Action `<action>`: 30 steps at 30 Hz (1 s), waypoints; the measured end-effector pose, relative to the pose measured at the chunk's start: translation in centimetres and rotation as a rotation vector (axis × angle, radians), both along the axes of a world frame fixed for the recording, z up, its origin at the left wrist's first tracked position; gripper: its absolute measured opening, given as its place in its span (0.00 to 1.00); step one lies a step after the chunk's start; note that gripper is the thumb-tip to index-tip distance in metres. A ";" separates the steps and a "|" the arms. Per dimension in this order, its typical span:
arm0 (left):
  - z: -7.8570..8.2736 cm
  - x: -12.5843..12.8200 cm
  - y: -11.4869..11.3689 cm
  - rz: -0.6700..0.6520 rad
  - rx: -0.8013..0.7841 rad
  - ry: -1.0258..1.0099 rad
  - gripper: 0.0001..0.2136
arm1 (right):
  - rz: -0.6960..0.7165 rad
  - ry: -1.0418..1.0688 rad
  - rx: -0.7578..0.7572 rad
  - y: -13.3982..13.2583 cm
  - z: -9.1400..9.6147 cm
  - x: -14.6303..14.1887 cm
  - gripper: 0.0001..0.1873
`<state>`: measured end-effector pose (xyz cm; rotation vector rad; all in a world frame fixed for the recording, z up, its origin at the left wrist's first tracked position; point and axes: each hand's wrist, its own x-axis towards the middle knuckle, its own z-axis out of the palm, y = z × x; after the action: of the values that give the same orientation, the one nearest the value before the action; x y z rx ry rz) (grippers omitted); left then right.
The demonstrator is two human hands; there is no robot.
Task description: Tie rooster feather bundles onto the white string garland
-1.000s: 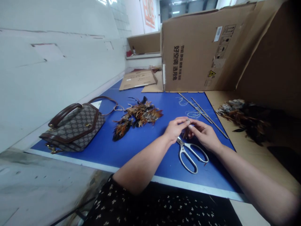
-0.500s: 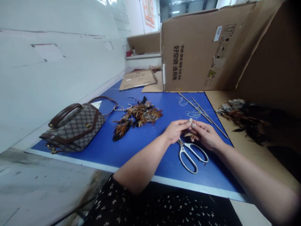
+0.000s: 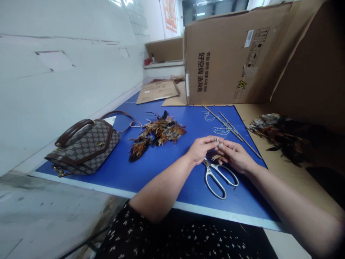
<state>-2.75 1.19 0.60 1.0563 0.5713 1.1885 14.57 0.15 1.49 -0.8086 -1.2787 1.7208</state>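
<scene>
My left hand (image 3: 201,149) and my right hand (image 3: 235,154) meet fingertip to fingertip above the blue table, both in a closed pinch. A small tuft of tan feathers (image 3: 215,157) pokes out beneath the fingers of my right hand. What lies between the left thumb and finger is too small to make out. Just below the hands are scissors (image 3: 215,185) with silver-grey handles, their blades mostly hidden by my left hand. Left of the hands lies a pile of brown, orange and black feathers (image 3: 164,131).
Thin sticks (image 3: 239,135) and loose pale thread (image 3: 222,130) lie beyond the hands. A patterned handbag (image 3: 86,151) stands at the left. Flat cardboard (image 3: 157,91) and a big carton (image 3: 226,61) are at the back. More dark feathers (image 3: 283,136) rest on cardboard at the right.
The fingertips have shifted slightly, and the tan tuft beneath the right hand sits at a slightly different angle. Everything else on the table stays where it was.
</scene>
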 end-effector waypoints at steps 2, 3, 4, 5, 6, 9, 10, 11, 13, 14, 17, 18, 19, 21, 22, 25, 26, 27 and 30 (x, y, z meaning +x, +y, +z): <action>0.1 0.0 0.0 -0.003 -0.009 -0.001 0.14 | -0.008 -0.016 0.014 0.0 0.0 -0.1 0.20; 0.0 0.1 0.0 -0.001 -0.013 -0.002 0.15 | -0.014 -0.025 0.020 -0.1 0.0 -0.1 0.20; 0.0 0.1 0.0 0.006 -0.014 -0.002 0.15 | -0.017 -0.035 0.025 -0.1 0.0 -0.1 0.21; -0.1 0.2 0.1 0.015 -0.013 -0.001 0.15 | -0.019 -0.044 0.032 -0.1 0.0 -0.1 0.21; -0.3 0.2 0.2 0.025 -0.014 0.000 0.15 | -0.017 -0.052 0.039 -0.1 0.0 -0.1 0.21; -0.7 0.4 0.4 0.047 -0.045 -0.013 0.17 | -0.006 -0.089 0.074 -0.1 -0.3 -0.1 0.21; -0.8 0.4 0.5 0.052 -0.062 -0.021 0.18 | -0.001 -0.108 0.091 -0.1 -0.4 -0.1 0.21; -0.8 0.4 0.6 0.062 -0.077 -0.031 0.18 | 0.004 -0.131 0.108 0.0 -0.5 -0.1 0.21; -0.8 0.4 0.6 0.095 -0.096 -0.054 0.18 | 0.014 -0.177 0.140 0.0 -0.5 0.0 0.22; -0.7 0.4 0.6 0.118 -0.099 -0.066 0.18 | 0.017 -0.199 0.151 0.0 -0.5 0.0 0.22; -0.5 0.4 0.6 0.169 -0.115 -0.097 0.18 | 0.016 -0.259 0.179 0.0 -0.3 0.1 0.23; -0.5 0.4 0.6 0.175 -0.122 -0.100 0.18 | 0.014 -0.272 0.185 0.0 -0.2 0.1 0.24; -0.4 0.4 0.6 0.176 -0.130 -0.100 0.18 | 0.012 -0.282 0.189 0.0 -0.2 0.1 0.24; -0.5 0.5 0.6 0.172 -0.140 -0.090 0.19 | 0.013 -0.291 0.191 0.0 -0.2 0.1 0.24; -0.5 0.5 0.7 0.174 -0.143 -0.083 0.19 | 0.013 -0.291 0.188 0.0 -0.2 0.2 0.24; -0.6 0.3 0.9 0.216 -0.144 -0.059 0.19 | 0.008 -0.275 0.162 0.1 -0.3 0.3 0.24; -0.7 0.2 1.0 0.244 -0.143 -0.048 0.18 | 0.004 -0.264 0.153 0.2 -0.2 0.3 0.24; -0.7 0.0 1.1 0.273 -0.142 -0.033 0.18 | 0.004 -0.254 0.145 0.2 -0.2 0.4 0.23; -0.6 -0.4 1.2 0.308 -0.129 0.035 0.18 | 0.010 -0.245 0.143 0.3 0.0 0.6 0.22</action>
<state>-3.11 2.41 -0.03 0.9014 0.8490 1.3818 15.17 0.42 1.51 -0.9507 -1.5522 1.5525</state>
